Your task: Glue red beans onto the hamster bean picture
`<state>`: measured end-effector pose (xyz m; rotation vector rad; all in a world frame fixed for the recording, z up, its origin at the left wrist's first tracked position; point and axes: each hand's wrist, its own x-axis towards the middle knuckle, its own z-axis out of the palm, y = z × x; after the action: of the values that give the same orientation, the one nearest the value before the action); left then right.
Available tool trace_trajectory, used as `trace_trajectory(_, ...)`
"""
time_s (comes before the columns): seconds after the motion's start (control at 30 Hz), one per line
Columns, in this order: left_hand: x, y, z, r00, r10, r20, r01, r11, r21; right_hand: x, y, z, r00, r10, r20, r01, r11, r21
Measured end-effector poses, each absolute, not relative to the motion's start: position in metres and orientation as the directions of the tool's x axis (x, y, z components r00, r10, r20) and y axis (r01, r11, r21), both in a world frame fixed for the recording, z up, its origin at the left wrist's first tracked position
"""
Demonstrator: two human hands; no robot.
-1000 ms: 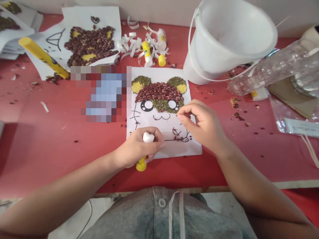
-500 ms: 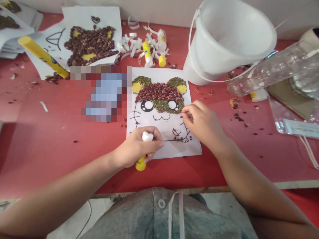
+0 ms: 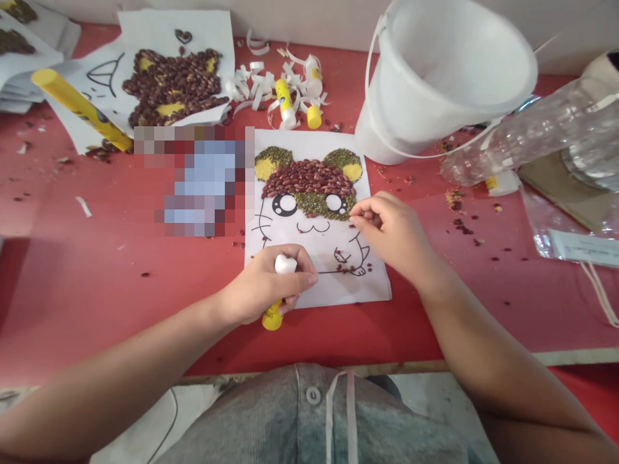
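Note:
My left hand [image 3: 265, 287] rests on the lower part of a paper sheet [image 3: 316, 261], shut around a yellow glue stick [image 3: 272, 316] with a white end [image 3: 285, 264] showing above the fingers. The sheet bears a drawn hamster, its ears and head covered in green and reddish-brown beans [image 3: 308, 178]. My right hand [image 3: 389, 235] hovers over the sheet's right side, with thumb and fingertips pinched together beside the hamster's cheek. Anything tiny between those fingertips is hidden. Loose beans lie near the drawn paws.
A white plastic bucket [image 3: 435, 77] and a clear plastic bottle [image 3: 541, 135] stand to the right. At the back lie a bean-covered picture [image 3: 174, 84], a long yellow tube [image 3: 80, 106], white paper curls [image 3: 251, 87] and a small glue stick [image 3: 285, 103]. Loose beans dot the red table [image 3: 87, 283].
My right hand has shifted slightly, its pinched fingertips moving up and to the right over the sheet. My left hand and the glue stick have barely moved.

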<state>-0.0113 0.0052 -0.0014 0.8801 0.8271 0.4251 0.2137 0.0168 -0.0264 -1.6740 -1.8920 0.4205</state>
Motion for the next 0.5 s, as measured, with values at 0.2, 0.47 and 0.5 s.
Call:
trace_trajectory(0.2, -0.012, 0.006, -0.003, 0.629, 0.633, -0.451, -0.001, 0.582, 0.814, 0.224, 0.024, -0.031, -0.014, 0.976, 0.215, 0.757, 0.151, -0.635)
trace_trajectory(0.47, -0.010, 0.006, 0.000, 0.624, 0.637, -0.452, 0.005, 0.575, 0.818, 0.221, 0.029, -0.034, -0.060, 0.984, 0.170, 0.771, 0.154, -0.618)
trace_trajectory(0.5, -0.010, 0.006, -0.001, 0.623, 0.638, -0.452, 0.005, 0.575, 0.818, 0.221, 0.029, -0.034, -0.063, 0.983, 0.170, 0.775, 0.155, -0.613)
